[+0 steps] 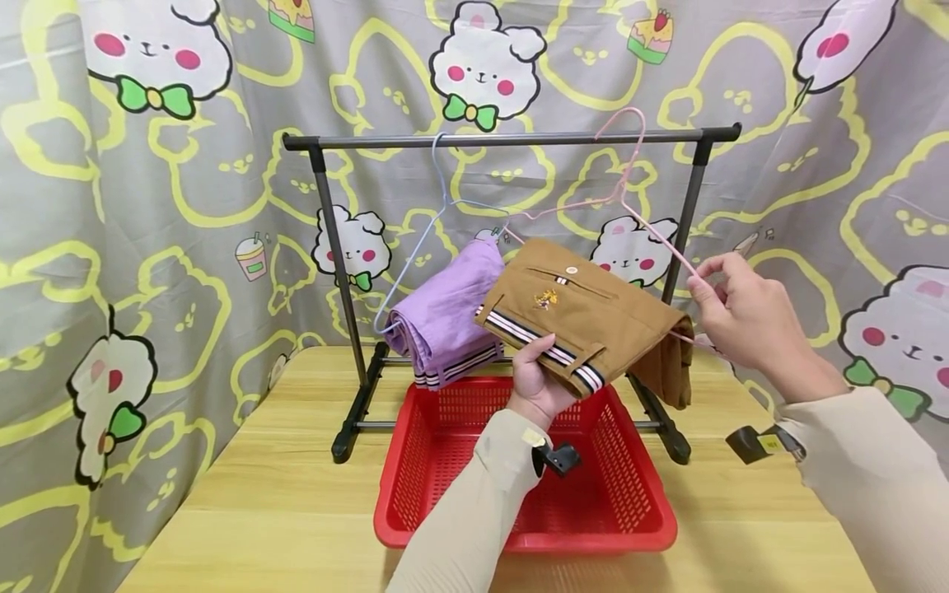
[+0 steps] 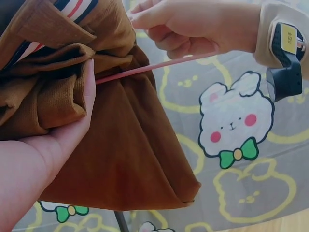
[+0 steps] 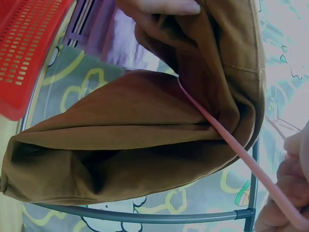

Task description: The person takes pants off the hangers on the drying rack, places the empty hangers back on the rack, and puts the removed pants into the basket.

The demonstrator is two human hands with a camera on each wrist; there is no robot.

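A pair of brown trousers [image 1: 586, 288] with belt loops and a striped waistband lies folded over the bar of a pink hanger [image 1: 656, 232]. My left hand [image 1: 539, 385] grips the waistband, thumb on top and fingers underneath. At the hanger's right side my right hand [image 1: 749, 317] pinches the pink wire between thumb and fingers. The hanger is tilted, and its hook overlaps the rail in the head view. In the right wrist view the pink bar [image 3: 241, 153] runs into the fold of the brown cloth, and one part hangs below it.
Purple trousers [image 1: 452, 305] hang folded on a blue hanger [image 1: 415, 263] from the dark rack's rail [image 1: 519, 141]. Below the hands a red basket [image 1: 389, 502] stands on the wooden table [image 1: 282, 494]. A patterned curtain [image 1: 282, 189] hangs behind the rack.
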